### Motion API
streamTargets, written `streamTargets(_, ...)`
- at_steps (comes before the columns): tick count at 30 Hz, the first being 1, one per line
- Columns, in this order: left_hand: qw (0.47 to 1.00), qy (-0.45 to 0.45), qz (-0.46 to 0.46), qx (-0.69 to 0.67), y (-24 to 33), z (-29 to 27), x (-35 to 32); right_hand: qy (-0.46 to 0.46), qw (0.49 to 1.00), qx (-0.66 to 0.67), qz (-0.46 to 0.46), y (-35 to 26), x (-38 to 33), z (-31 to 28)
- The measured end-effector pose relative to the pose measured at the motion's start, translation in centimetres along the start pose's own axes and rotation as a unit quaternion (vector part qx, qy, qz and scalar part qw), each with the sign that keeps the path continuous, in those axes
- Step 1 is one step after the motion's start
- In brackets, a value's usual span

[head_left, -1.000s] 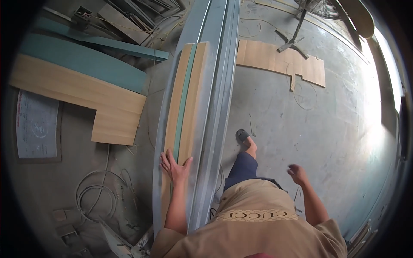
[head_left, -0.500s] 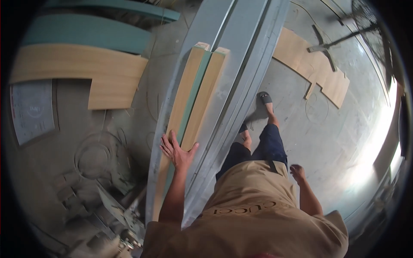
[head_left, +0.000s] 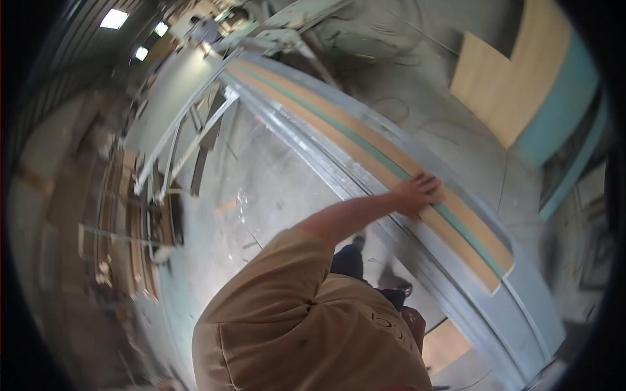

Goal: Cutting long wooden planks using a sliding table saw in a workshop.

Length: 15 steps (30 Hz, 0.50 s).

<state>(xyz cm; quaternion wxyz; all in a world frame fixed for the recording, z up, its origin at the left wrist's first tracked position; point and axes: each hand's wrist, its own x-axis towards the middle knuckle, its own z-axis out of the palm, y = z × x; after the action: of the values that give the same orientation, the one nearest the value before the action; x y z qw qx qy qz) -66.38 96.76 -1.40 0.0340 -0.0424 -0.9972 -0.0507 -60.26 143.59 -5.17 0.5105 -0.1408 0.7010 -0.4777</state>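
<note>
A long pair of wood-faced strips point(head_left: 365, 154) lies on the long grey metal beam bench point(head_left: 531, 313), with a green band point(head_left: 352, 135) running between them. My left hand point(head_left: 419, 194) rests flat across both strips near their close end, fingers extended and slightly apart, gripping nothing. My left arm reaches out to the right across the bench edge. A reddish-brown patch point(head_left: 413, 320) beside my shirt could be part of my right arm; its fingers cannot be made out.
To the right are a wood-faced panel point(head_left: 486, 91) and a green curved panel point(head_left: 561, 98). Metal frames point(head_left: 171, 156) and long stacked pieces point(head_left: 107, 221) stand at left. Another person point(head_left: 207, 31) is far off at the top. A wood-coloured sheet point(head_left: 447, 345) lies below the bench.
The view has swung round to the left, bringing in the strips' far length, the metal frames and another person. My left hand stays on the strips. My right hand no longer shows plainly.
</note>
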Motion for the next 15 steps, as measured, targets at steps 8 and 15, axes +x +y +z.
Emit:
streamTargets(8, 0.922, 0.221, -0.207, -0.242, 4.4, -1.1, -22.7, -0.108, 0.981, -0.099, -0.124, -11.5, 10.2, 7.4)
streamTargets(15, 0.699, 0.148, -0.671, -0.201, -0.6, 3.0, -56.9, -0.151, 0.926, -0.277, -0.208, -21.5, 17.0, 26.9)
